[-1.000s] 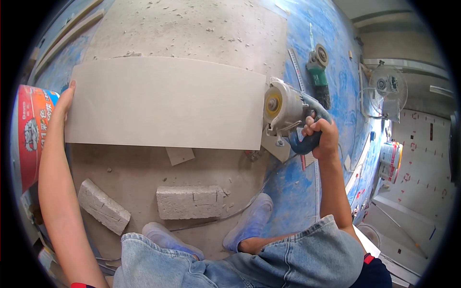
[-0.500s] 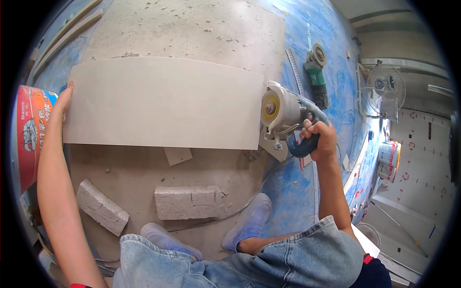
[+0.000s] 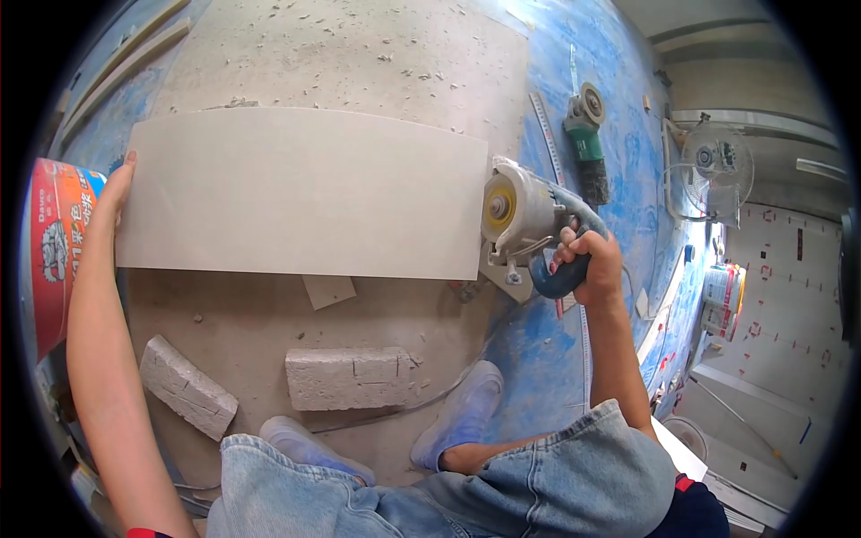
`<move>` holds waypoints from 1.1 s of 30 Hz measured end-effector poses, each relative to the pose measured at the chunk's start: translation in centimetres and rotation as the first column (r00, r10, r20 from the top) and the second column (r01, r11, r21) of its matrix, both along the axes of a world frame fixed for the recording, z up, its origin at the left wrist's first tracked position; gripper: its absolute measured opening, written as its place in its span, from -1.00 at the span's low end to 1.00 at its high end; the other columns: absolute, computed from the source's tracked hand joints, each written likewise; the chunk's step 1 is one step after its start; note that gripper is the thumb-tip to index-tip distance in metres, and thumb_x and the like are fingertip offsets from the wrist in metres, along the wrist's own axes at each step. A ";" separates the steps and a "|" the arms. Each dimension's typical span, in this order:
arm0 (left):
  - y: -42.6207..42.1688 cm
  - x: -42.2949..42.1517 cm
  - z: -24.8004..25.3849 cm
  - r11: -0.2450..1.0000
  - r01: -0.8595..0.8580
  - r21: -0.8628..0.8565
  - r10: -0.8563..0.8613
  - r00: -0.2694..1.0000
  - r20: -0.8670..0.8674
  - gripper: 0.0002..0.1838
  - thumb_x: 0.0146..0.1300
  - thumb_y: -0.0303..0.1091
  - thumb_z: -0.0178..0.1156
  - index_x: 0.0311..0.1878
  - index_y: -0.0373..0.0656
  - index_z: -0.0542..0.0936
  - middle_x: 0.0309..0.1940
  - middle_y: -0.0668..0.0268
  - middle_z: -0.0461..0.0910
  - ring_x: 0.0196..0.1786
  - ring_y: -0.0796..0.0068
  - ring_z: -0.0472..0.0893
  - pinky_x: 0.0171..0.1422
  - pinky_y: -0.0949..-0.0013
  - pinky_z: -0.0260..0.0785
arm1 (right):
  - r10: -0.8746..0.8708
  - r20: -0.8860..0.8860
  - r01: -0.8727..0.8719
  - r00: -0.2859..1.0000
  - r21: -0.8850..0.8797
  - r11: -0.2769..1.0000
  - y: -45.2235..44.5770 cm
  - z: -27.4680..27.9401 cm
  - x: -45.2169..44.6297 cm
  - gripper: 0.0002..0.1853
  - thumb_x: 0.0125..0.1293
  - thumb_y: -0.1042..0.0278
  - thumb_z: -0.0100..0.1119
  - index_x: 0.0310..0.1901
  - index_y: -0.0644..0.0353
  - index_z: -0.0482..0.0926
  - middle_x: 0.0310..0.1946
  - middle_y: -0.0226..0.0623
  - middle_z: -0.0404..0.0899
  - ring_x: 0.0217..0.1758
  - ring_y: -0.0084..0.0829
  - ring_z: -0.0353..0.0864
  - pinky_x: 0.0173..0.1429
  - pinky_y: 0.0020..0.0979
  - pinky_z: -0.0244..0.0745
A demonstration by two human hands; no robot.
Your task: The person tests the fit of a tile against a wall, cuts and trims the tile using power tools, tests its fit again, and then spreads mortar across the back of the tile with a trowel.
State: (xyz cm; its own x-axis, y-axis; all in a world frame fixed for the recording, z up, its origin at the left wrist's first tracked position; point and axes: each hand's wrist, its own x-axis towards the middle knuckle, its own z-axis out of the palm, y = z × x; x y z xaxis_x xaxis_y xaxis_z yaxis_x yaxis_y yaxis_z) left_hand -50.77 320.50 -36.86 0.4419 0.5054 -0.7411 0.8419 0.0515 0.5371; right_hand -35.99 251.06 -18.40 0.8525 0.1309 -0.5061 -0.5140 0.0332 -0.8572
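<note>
A large pale tile (image 3: 305, 193) lies in front of me, its long sides running left to right. My left hand (image 3: 117, 190) grips its left edge, thumb on top and the other fingers largely hidden. At the tile's right edge is a handheld tile saw (image 3: 529, 206) with a round yellow-centred blade. My right hand (image 3: 592, 264) is wrapped round its dark blue rear handle. The blade side faces the tile edge; whether it touches cannot be made out.
A red and orange bucket (image 3: 58, 251) stands beside my left forearm. Two rough blocks (image 3: 350, 378) (image 3: 188, 386) lie near my shoes. A green angle grinder (image 3: 587, 148) and a steel ruler (image 3: 545, 134) rest on the blue floor sheet. A fan (image 3: 713, 166) stands at right.
The saw and my right hand have moved slightly towards me along the tile's right edge. My left hand keeps its place on the tile. The whole view has shifted a little.
</note>
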 end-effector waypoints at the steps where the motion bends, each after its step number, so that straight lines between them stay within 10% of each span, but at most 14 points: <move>1: -0.2 0.1 0.3 1.000 -0.001 -0.001 0.001 1.000 -0.001 -0.24 0.41 0.27 -0.25 0.35 -0.21 0.34 0.31 0.07 0.37 0.34 0.15 0.35 0.41 0.19 0.10 | 0.004 0.000 -0.004 1.000 -0.005 1.000 0.0 0.1 0.0 -0.80 -0.08 0.60 -0.05 -0.32 0.25 0.37 -0.55 -0.37 0.35 -0.56 -0.50 0.29 -0.38 -0.42 0.31; 33: 2.3 -0.4 -2.4 0.999 0.010 0.030 -0.011 0.999 0.051 -0.21 0.38 0.28 -0.20 0.40 -0.22 0.26 0.40 0.09 0.25 0.45 0.18 0.20 0.50 0.23 -0.06 | 0.031 -0.035 -0.033 0.999 -0.046 0.998 -0.6 0.1 -1.2 -0.78 -0.09 0.56 -0.07 -0.31 0.24 0.35 -0.56 -0.38 0.31 -0.56 -0.52 0.27 -0.39 -0.41 0.32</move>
State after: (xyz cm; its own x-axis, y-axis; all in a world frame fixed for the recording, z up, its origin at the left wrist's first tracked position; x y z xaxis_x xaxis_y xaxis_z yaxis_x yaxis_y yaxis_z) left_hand -51.12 322.79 -39.24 0.4842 0.5221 -0.7021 0.8138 0.0261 0.5806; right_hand -37.14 250.50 -18.28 0.8303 0.1338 -0.5411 -0.5432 -0.0230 -0.8393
